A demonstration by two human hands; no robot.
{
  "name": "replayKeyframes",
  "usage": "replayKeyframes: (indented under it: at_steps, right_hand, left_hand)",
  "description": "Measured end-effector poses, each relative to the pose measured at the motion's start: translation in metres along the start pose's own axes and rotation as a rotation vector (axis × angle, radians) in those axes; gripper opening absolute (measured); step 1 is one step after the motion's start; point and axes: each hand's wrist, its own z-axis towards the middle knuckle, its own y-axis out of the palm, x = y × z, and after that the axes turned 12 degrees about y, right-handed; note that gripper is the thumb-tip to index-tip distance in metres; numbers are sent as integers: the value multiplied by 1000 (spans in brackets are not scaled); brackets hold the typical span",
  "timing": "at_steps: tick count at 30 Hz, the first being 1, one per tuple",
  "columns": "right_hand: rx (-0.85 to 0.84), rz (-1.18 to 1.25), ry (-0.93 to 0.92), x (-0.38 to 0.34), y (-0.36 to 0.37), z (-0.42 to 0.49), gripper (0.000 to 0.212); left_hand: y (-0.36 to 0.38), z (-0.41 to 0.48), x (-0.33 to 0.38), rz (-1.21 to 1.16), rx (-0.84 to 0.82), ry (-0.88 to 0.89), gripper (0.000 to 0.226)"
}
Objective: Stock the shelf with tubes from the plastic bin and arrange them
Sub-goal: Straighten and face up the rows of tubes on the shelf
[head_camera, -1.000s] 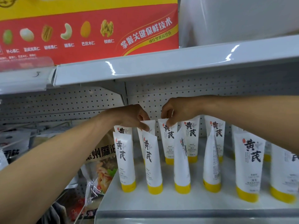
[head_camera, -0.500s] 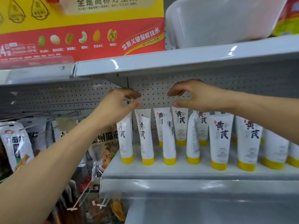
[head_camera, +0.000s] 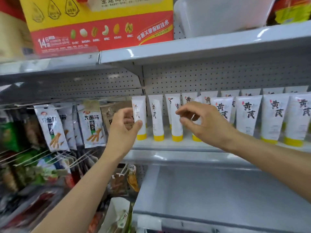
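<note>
Several white tubes with yellow caps and black characters stand cap-down in rows on the grey shelf (head_camera: 176, 158). The leftmost tube (head_camera: 140, 105) stands at the shelf's left end, and another tube (head_camera: 249, 115) stands further right. My left hand (head_camera: 123, 126) hovers in front of the leftmost tube, fingers loosely curled, thumb overlapping its lower part, holding nothing. My right hand (head_camera: 203, 121) floats in front of the middle tubes with thumb and fingers apart and empty. A white plastic bin (head_camera: 218, 15) sits on the shelf above.
A red and yellow nut box (head_camera: 101, 26) stands on the upper shelf, left of the bin. Snack packets (head_camera: 91, 125) hang on pegs to the left of the tubes. A bare grey shelf (head_camera: 210, 190) lies below. Perforated back panel behind the tubes.
Both hands have let go of the tube tops and drawn back from the rows. The view has pulled away, so more of the shelf and the lower shelf shows.
</note>
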Motion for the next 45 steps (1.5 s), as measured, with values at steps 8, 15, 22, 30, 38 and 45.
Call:
replayKeyframes:
  at_steps: [8,15,22,30,38,45]
  right_hand:
    - [-163,-76,389,-2,85,-2,41]
    - [-81,-295,600,-7,123,28,29]
    - [34,-453,681,-17,139,45,63]
    - [-2,-204,686,-5,155,50,44]
    - [-62,6,674,2,153,53,34]
    - [-67,-44,649,-1,151,50,35]
  left_hand:
    - [14,4,-52,-24,-137,-265,79]
    - [22,31,-70,2,-283,-221,82]
    - [32,31,-87,95,-330,-191,56]
    - [19,22,-91,289,-281,-123,51]
    - [14,24,-92,177,-264,-132,55]
    - [14,24,-91,158,-250,-133,58]
